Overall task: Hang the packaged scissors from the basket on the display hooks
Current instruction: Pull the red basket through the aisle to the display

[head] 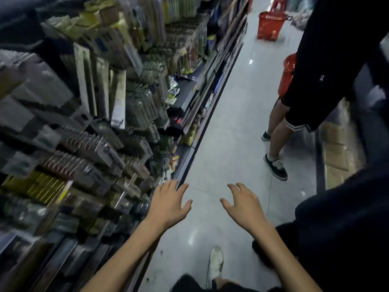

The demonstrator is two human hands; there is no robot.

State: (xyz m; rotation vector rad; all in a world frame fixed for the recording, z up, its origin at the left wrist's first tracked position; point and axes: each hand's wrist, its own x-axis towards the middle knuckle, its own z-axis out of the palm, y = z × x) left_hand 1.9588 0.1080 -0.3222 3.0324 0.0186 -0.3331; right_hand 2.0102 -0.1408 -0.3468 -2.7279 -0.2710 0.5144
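Observation:
My left hand (pixel 168 204) and my right hand (pixel 244 204) are both stretched out over the aisle floor, fingers spread, holding nothing. The left hand hovers beside the lower edge of the display rack (pixel 88 144), which is crowded with blurred hanging packages on hooks. A red shopping basket (pixel 270 26) stands on the floor far down the aisle. A second red basket (pixel 287 74) is partly hidden behind a person in dark clothes at the right. No packaged scissors can be made out in the blur.
A person in black shorts and dark sneakers (pixel 275 165) stands on the right side of the aisle. My white shoe (pixel 215 262) shows at the bottom. The grey tiled floor (pixel 231 123) runs between the shelves. A red stool (pixel 279 3) stands at the far end.

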